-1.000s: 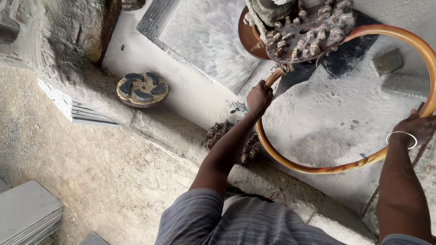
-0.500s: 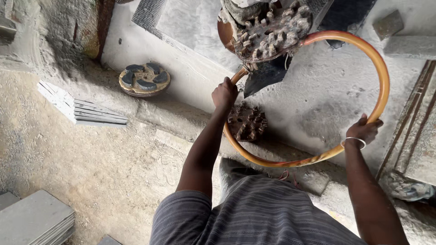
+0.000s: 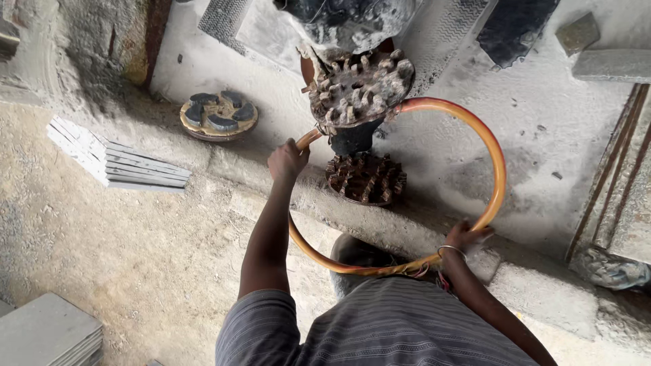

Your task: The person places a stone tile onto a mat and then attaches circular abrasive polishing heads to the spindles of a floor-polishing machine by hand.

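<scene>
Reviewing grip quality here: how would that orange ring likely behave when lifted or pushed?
The orange ring probably stays stiff: it keeps an even curve between the left hand and right hand. Its smooth, dusty surface may be slippery. Being round, it could roll if stood on edge.

Head camera looks steeply down, close overhead.

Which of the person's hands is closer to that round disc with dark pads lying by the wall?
Left. The left hand grips the orange ring just right of the disc; the right hand holds the ring's far side.
</scene>
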